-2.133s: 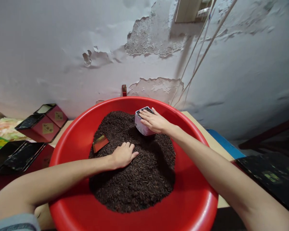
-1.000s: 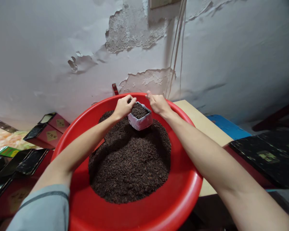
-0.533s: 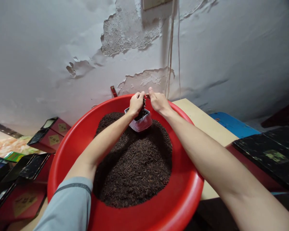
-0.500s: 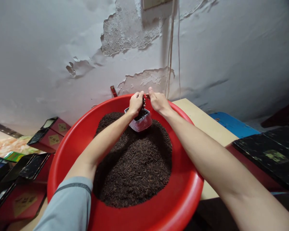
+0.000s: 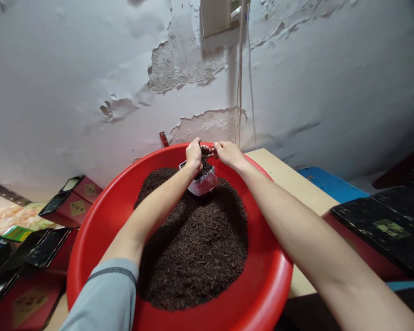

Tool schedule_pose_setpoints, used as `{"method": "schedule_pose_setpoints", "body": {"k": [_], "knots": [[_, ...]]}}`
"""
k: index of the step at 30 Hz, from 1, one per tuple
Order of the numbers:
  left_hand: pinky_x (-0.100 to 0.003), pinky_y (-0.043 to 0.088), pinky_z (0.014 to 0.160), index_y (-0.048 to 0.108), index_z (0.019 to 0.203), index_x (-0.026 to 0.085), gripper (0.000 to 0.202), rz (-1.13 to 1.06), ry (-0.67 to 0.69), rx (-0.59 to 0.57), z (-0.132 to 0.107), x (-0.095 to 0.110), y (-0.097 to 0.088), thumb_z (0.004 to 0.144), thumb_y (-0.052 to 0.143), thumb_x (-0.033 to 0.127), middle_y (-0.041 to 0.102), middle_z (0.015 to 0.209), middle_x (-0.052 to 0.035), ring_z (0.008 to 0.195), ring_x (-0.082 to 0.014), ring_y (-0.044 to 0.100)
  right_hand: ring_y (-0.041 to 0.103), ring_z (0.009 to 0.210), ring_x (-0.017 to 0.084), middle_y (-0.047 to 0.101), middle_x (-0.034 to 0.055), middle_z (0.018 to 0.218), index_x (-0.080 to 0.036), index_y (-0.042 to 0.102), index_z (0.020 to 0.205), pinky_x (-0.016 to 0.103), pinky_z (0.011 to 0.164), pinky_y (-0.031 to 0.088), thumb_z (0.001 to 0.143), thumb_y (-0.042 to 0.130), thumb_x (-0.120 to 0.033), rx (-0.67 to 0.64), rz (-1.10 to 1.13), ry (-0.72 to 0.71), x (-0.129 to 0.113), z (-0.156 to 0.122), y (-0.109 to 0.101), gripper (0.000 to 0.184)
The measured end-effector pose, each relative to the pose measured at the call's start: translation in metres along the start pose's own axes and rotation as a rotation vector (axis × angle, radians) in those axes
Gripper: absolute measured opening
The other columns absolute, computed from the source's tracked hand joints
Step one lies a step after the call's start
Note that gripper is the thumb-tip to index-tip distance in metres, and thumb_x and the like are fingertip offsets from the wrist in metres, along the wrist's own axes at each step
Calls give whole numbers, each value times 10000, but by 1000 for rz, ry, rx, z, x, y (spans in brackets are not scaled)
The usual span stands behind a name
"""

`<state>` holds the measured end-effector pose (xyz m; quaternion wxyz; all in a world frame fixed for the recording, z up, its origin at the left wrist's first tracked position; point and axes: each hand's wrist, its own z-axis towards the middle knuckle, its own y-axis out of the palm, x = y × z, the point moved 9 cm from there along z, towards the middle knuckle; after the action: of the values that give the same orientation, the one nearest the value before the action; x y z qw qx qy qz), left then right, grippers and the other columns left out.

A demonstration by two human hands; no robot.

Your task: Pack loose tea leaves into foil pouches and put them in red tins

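A wide red plastic basin (image 5: 100,220) holds a heap of dark, dry, needle-like tea leaves (image 5: 200,257). On the heap's far side sits a clear plastic bag (image 5: 203,183), opened into a box shape and with leaves inside. Over the bag, my left hand (image 5: 194,155) is cupped around a small handful of the same leaves, its fingers curving to the right. My right hand (image 5: 228,153) is just to its right, thumb and fingers pinched together at the left fingertips. Whatever lies in that pinch is too small to make out.
Red and black boxes (image 5: 76,202) stand at the left, and a large black-topped box (image 5: 382,225) at the right. Beyond the basin rises a peeling wall (image 5: 290,82) with hanging cables (image 5: 240,82). A pale board (image 5: 290,179) and a blue surface (image 5: 331,184) lie to the right.
My right thumb has come down from its raised position onto the fingers. My left hand has turned slightly, showing more of the leaves and fingers. The whole view has shifted a little.
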<state>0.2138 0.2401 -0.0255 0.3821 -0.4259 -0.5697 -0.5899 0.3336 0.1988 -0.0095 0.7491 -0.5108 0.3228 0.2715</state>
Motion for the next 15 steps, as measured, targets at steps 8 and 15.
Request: {"method": "schedule_pose_setpoints", "body": {"k": [8,15], "knots": [[-167,378,469,449,706,200,230,77,15,44,8,19,-19,931,442,250,482,519,71,403,-77,486,671,634,108,779,139,1086,-115,668,1185,183,496,465,1047,408,-209,-145,292,223,14,-7,14,308],[-250,498,633,580,648,170,182,344,87,-235,12,36,-38,781,468,224,662,613,-21,595,-148,661,688,729,153,786,111,1079,-129,753,1102,203,496,487,944,670,-281,-331,70,50,1,-18,35,234]]}}
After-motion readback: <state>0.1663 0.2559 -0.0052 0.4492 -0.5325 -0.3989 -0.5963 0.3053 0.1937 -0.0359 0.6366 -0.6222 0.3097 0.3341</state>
